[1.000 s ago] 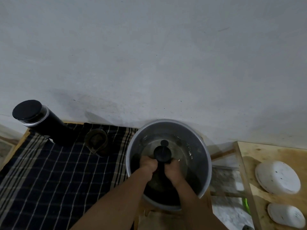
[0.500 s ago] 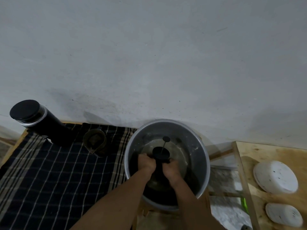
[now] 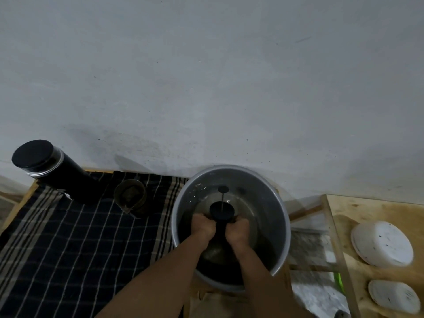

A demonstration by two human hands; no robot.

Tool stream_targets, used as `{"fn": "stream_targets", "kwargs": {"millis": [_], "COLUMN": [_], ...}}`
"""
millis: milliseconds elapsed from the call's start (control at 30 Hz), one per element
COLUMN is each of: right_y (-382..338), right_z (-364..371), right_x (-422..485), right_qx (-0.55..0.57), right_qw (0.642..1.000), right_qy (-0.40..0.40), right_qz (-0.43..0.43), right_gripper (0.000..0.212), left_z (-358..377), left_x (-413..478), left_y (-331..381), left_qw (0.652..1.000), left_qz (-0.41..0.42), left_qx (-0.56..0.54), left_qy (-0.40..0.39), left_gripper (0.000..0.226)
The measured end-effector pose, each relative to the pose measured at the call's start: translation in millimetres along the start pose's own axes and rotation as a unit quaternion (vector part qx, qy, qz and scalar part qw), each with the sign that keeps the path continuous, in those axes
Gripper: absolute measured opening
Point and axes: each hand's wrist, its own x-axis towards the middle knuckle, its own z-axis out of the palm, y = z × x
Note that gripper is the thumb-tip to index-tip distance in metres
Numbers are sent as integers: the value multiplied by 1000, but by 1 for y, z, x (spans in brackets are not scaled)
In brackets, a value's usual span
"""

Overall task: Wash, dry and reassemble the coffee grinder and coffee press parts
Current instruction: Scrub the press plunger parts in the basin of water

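- Two hands work inside the metal basin [image 3: 268,203]; on my remote feed the left hand [image 3: 203,226] and right hand [image 3: 238,228] are both curled round the press plunger [image 3: 222,211], gripping just beneath its black disc; the fingertips are hidden.
- The plunger sits at the basin's middle, between the hands and equally near each; its thin rod runs from the disc toward the basin's far wall and ends in a small knob [image 3: 223,188]; upright or tilted, I cannot tell.
- I judge this to be the washing step; any lift must follow that rod, and only the basin's wall hems it in.
- Left of the basin, a small glass cup [image 3: 130,196] stands just beside it and a black canister [image 3: 46,166] farther off, both on a checked cloth [image 3: 68,249]; right of the basin, well apart, lie two white dishes [image 3: 382,243].
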Motion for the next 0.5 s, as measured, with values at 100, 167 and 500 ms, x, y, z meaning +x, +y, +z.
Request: {"fn": "stream_targets", "kwargs": {"millis": [100, 167, 500], "right_y": [5, 8, 4], "right_z": [-4, -2, -8], "right_x": [1, 0, -5], "right_qx": [12, 28, 25], "right_qw": [1000, 999, 999], "right_qy": [14, -23, -41], "right_qz": [2, -14, -9], "right_gripper": [13, 13, 17], "left_z": [-1, 1, 0], "left_x": [0, 3, -4], "left_y": [-1, -3, -5], "left_qw": [998, 998, 985], "left_qz": [-28, -38, -102], "left_qx": [-13, -16, -92], "left_qy": [-47, -50, -105], "left_gripper": [11, 10, 16]}}
